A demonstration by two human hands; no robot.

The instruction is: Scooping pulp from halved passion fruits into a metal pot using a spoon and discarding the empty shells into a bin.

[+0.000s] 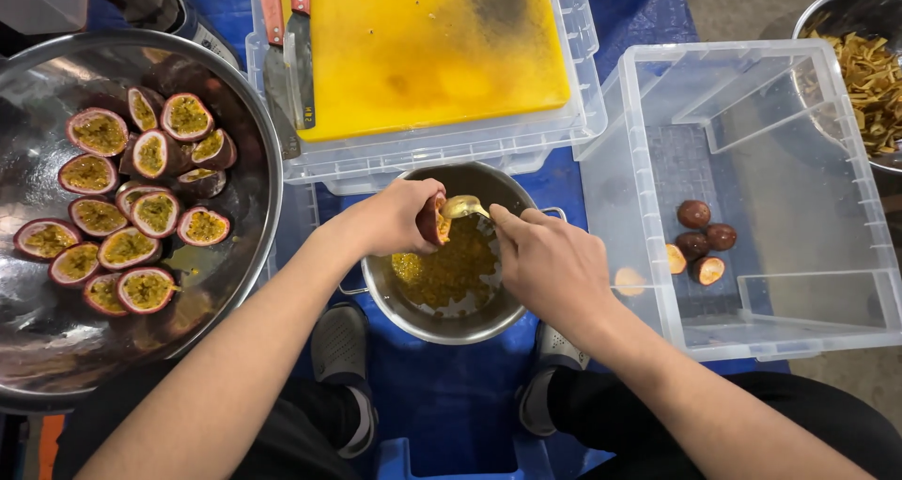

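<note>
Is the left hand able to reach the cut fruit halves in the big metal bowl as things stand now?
Probably yes. The big metal bowl is open on top, just beside the left hand, with nothing between them. But that hand is holding a fruit half over the pot, so it is not free.

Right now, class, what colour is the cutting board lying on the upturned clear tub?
Yellow, with a dark smudge: the cutting board, head view.
</note>
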